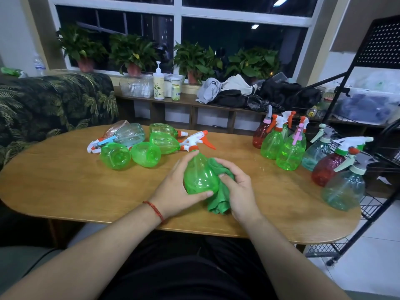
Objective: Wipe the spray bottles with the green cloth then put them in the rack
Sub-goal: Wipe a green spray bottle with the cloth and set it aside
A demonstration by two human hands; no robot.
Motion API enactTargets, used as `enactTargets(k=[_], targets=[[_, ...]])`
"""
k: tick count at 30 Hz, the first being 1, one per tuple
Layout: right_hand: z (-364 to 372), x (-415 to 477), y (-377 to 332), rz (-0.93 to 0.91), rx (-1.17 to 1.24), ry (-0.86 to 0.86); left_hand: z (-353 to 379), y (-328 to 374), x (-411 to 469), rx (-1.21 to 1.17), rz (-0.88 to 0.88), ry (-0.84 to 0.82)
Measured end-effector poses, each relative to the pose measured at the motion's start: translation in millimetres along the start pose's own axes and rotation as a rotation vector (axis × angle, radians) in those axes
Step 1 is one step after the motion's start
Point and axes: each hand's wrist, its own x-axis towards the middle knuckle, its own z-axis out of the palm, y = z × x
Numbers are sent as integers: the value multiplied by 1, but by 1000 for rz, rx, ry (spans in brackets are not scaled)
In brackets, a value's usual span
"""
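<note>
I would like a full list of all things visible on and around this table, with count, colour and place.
held spray bottle: one, green with white-orange trigger, table centre.
green cloth: one, green, against that bottle.
lying spray bottles: six, four green, one pale blue, one pinkish, table's left part.
standing spray bottles: at least seven, green, red, pale blue, table's right end.
table: one, brown wood, before the person.
rack: one, black wire, right of the table.
potted plants: four, green, windowsill.
pump bottle: one, white, low shelf below the window.
clothes pile: one, grey, white, black, same shelf.
sofa: one, dark leaf print, left.
left hand: grips the held spray bottle.
right hand: holds the green cloth.
</note>
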Motion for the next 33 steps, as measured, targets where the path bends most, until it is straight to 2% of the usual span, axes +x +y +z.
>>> enactTargets(k=[5,8,12,19,24,29,33], targets=[[3,-9,3,-315,-344,-67,5,-6,3,26,-84,191],[5,-10,6,-376,-445,-72,5,-8,4,46,-109,229],[5,-5,5,-228,-357,-52,3,-6,3,81,-65,193],[3,2,-4,188,216,7,-1,5,-4,-115,33,-90],[-2,3,-7,186,273,29,1,7,-3,-104,17,-217],[-2,4,-6,152,152,61,3,7,-3,44,38,-214],[1,4,-7,221,205,49,-2,6,-4,-30,31,-253]])
